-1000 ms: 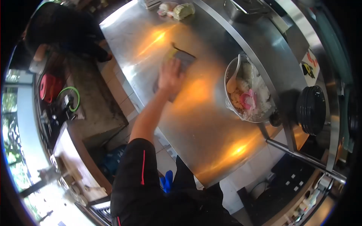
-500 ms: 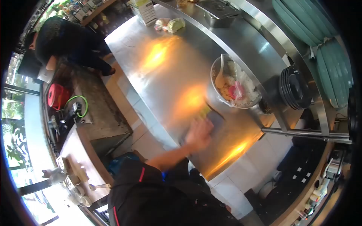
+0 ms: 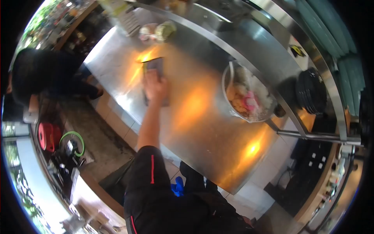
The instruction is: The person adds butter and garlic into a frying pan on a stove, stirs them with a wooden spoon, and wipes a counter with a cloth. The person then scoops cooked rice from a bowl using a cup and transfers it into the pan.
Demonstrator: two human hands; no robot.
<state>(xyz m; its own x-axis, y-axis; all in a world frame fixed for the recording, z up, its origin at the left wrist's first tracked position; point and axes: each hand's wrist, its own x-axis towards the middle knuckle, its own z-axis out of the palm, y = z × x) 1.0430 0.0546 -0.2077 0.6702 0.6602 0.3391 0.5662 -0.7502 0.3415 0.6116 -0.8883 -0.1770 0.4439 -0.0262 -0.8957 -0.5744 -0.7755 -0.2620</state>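
Observation:
My left hand point(image 3: 155, 86) presses a dark grey cloth point(image 3: 154, 64) with a yellowish edge against the metal table point(image 3: 218, 148), on its left part. The fingers lie over the cloth, whose far end shows beyond them. At the bottom, below my dark clothing, a small blurred patch of skin may be my right hand point(image 3: 247, 221); its fingers cannot be made out. To the right on the table is a lined bowl point(image 3: 227, 99) of white and orange-brown food, with a light ladle point(image 3: 231, 80) and something pink point(image 3: 250, 101) in it.
Wrapped items point(image 3: 165, 31) and a box point(image 3: 125, 17) are at the table's far end. A metal shelf point(image 3: 249, 43) runs above its right side, beside stacked black plates point(image 3: 311, 91). Another person point(image 3: 46, 76) bends at the left, near a red container point(image 3: 49, 136).
My left hand and the cloth went from mid-table to the near right part, then back to the far left part. The camera view has also shifted.

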